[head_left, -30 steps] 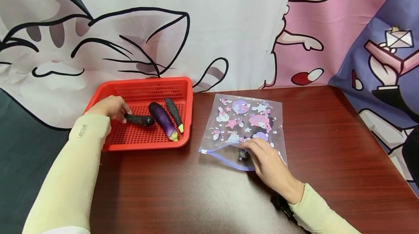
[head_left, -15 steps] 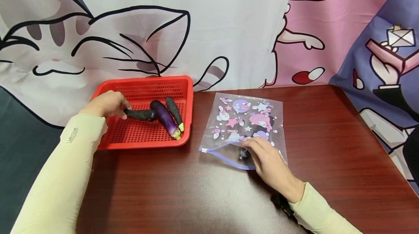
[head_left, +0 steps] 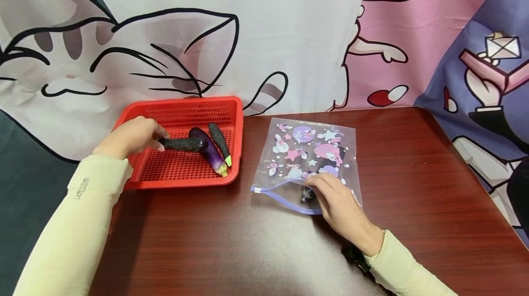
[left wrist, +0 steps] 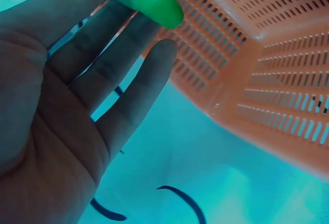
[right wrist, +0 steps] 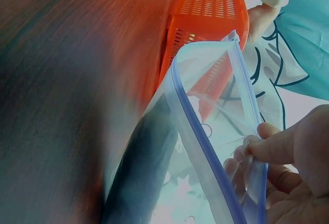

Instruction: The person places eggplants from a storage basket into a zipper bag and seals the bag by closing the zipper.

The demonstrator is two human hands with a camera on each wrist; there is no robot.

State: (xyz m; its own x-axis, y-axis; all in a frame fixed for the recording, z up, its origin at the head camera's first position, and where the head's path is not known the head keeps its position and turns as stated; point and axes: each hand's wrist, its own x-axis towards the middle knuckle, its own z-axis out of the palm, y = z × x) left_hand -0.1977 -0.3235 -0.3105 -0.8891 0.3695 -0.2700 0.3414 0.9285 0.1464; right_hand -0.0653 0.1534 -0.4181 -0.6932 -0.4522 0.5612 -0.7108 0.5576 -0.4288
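In the head view my left hand (head_left: 136, 136) pinches a dark, bumpy zucchini (head_left: 183, 144) near its end, over the red basket. Its bright green stem end (left wrist: 149, 0) shows by my fingers in the left wrist view. The zucchini's far end overlaps a purple eggplant (head_left: 212, 156); whether they touch I cannot tell. Another dark zucchini (head_left: 220, 142) with a pale green tip lies at the basket's right side. My right hand (head_left: 340, 206) pinches the upper lip of a clear, printed zip bag (head_left: 268, 162), holding its mouth apart. A long dark thing (right wrist: 141, 167) lies inside the bag.
The red perforated basket (head_left: 165, 185) stands at the back left of the brown wooden table (head_left: 231, 250). Behind the table hangs a cartoon-printed cloth (head_left: 297, 25). The bag's white slider (head_left: 258, 190) sits at its left corner.
My left hand has lifted the zucchini slightly and shifted it, so its far end now covers part of the eggplant. My right hand and the bag have stayed in place.
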